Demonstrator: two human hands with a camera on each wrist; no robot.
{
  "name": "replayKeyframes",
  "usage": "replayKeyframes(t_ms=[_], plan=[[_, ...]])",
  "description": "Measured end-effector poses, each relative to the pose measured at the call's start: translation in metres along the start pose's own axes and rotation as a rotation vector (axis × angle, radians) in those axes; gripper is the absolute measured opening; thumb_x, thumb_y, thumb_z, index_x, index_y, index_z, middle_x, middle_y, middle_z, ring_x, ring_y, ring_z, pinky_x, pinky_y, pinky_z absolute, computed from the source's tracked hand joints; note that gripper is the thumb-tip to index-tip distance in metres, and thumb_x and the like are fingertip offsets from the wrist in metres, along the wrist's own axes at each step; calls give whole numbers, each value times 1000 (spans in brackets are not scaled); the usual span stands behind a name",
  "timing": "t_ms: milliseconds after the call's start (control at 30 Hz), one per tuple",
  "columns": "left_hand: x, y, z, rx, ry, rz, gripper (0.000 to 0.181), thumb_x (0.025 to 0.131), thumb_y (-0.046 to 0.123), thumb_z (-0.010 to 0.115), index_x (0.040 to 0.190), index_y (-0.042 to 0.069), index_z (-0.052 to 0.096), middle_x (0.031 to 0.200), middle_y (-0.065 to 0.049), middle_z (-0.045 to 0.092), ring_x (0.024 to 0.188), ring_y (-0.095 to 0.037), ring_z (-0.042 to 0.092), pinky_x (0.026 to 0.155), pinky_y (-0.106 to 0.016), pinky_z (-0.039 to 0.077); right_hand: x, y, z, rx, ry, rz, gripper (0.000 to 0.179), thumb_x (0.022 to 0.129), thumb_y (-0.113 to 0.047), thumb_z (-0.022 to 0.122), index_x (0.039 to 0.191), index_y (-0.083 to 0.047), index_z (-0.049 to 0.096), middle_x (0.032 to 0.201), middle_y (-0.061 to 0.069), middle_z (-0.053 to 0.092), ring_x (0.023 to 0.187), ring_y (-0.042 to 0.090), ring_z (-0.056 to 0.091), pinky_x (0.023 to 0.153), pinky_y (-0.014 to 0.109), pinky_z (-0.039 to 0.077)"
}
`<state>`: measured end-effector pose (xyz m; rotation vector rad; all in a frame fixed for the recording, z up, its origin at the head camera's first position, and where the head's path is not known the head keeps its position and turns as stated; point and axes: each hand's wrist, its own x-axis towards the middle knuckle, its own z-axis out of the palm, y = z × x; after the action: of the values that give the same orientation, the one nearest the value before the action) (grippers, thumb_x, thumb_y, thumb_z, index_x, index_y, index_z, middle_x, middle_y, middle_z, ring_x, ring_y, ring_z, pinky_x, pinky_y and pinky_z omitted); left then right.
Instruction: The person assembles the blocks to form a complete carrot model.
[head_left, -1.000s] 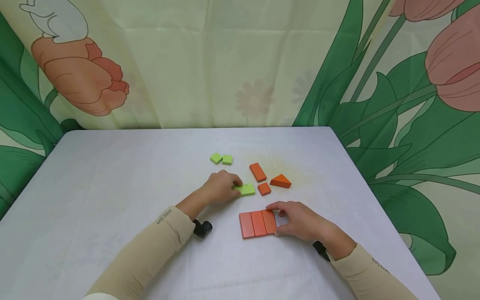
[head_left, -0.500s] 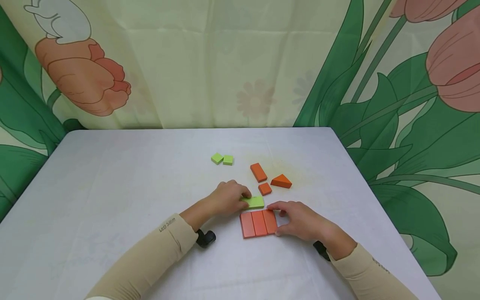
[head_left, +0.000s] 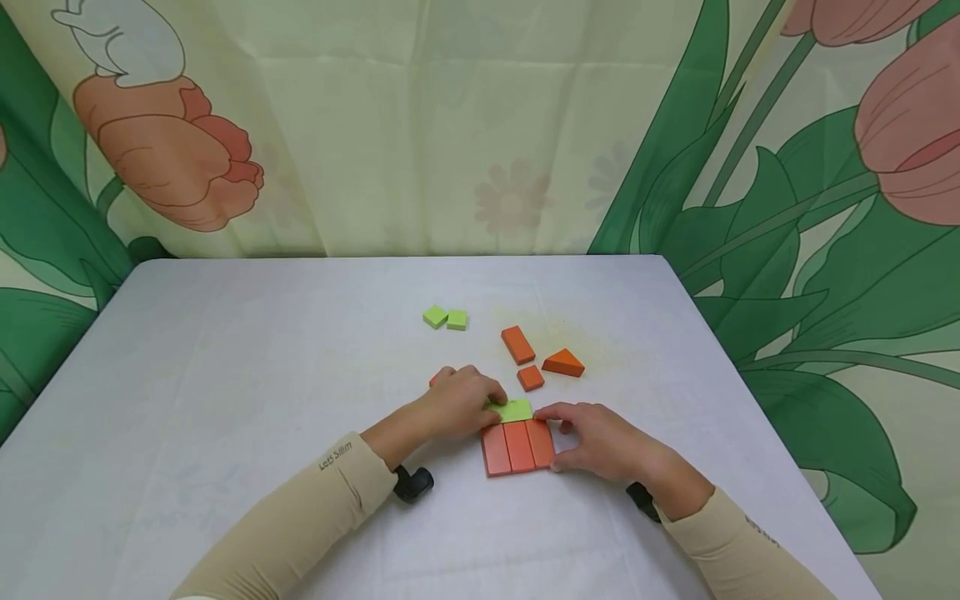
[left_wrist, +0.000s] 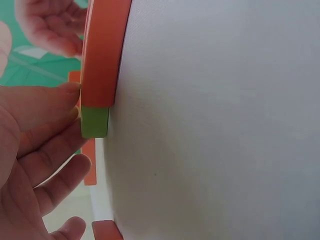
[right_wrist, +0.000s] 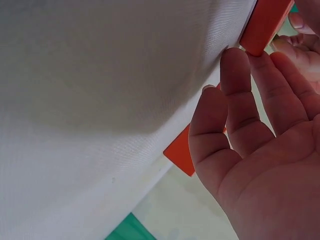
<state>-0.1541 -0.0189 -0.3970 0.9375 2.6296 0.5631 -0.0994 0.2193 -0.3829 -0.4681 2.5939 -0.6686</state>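
Note:
Three flat orange-red blocks [head_left: 517,448] lie side by side on the white table. Along their far edge sits a light green rectangular block [head_left: 516,410], pinched by my left hand [head_left: 459,402] between thumb and fingers at its left end. In the left wrist view the green block [left_wrist: 95,122] stands flush with the end of an orange-red block [left_wrist: 102,55]. My right hand [head_left: 603,440] holds the rightmost block of the row, index fingertip at its far corner and thumb at its near corner. The right wrist view shows the other fingers [right_wrist: 210,117] loosely bent.
Two small green blocks [head_left: 446,319] lie farther back. Right of them are an orange rectangular block [head_left: 517,344], an orange square block [head_left: 530,378] and an orange triangular block [head_left: 563,362]. A reddish piece [head_left: 433,380] peeks out behind my left hand. A printed curtain [head_left: 420,125] hangs behind the table.
My left hand has brought the green block nearer and slightly right, up to the far edge of the orange-red row. My right hand and the row have stayed put.

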Motion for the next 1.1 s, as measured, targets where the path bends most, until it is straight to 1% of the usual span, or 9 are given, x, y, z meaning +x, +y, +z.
replayKeyframes(t_ms=[167, 300, 400, 467, 567, 700, 867, 1000, 1100], plan=[[-1, 0, 0, -15, 5, 0, 27, 93, 22, 73, 120, 15, 74, 114, 7, 70, 114, -20, 55, 91, -43, 36, -1, 1, 1, 2, 14, -29, 61, 82, -21, 84, 137, -15, 60, 116, -4, 64, 103, 19, 57, 87, 42, 48], [-2, -2, -1, -32, 15, -15, 29, 93, 21, 72, 122, 15, 73, 117, 6, 69, 117, -22, 53, 93, -46, 35, -2, 1, 2, -3, 66, -72, 59, 85, -22, 80, 139, -15, 58, 120, -1, 62, 107, 21, 57, 88, 43, 49], [-3, -8, -5, -49, 37, -34, 30, 93, 19, 70, 122, 15, 72, 119, 6, 69, 119, -22, 52, 95, -49, 35, -1, -1, 3, -5, 95, -100, 57, 86, -23, 79, 138, -15, 60, 121, 0, 61, 109, 23, 56, 90, 43, 49], [-4, -15, -9, -59, 53, -48, 30, 93, 19, 70, 122, 14, 72, 119, 5, 69, 119, -23, 52, 95, -49, 35, 0, -3, 4, -9, 97, -108, 55, 86, -23, 79, 137, -14, 61, 121, 0, 61, 110, 23, 56, 91, 44, 48], [-5, -29, -15, -67, 77, -74, 30, 93, 18, 71, 122, 13, 72, 116, 3, 70, 116, -22, 53, 93, -48, 37, 1, -4, 6, -15, 89, -96, 55, 86, -22, 80, 137, -14, 61, 121, 0, 61, 110, 23, 55, 94, 43, 47], [-5, -49, -25, -59, 96, -136, 31, 95, 18, 69, 125, 12, 70, 115, 0, 70, 118, -25, 53, 94, -49, 40, 1, -5, 6, -26, 85, -88, 56, 85, -23, 80, 137, -14, 61, 121, 0, 61, 110, 23, 55, 94, 44, 47], [-2, -71, -39, -64, 115, -220, 37, 95, 18, 67, 132, 11, 65, 127, -6, 66, 125, -32, 50, 99, -52, 39, 1, -5, 5, -33, 82, -108, 55, 85, -23, 80, 136, -14, 61, 121, 0, 61, 109, 23, 55, 93, 43, 47], [6, -87, -49, -65, 169, -252, 44, 95, 19, 68, 137, 7, 61, 135, -11, 61, 128, -37, 48, 99, -55, 39, 2, -6, 4, -34, 69, -102, 55, 85, -22, 80, 136, -14, 61, 121, 0, 61, 108, 23, 54, 93, 43, 46], [13, -96, -54, -63, 198, -285, 47, 96, 19, 67, 141, 7, 57, 140, -13, 57, 130, -38, 46, 100, -55, 38, 2, -9, 3, -28, 56, -92, 55, 85, -22, 80, 136, -14, 61, 121, -1, 61, 108, 22, 55, 93, 43, 47]])
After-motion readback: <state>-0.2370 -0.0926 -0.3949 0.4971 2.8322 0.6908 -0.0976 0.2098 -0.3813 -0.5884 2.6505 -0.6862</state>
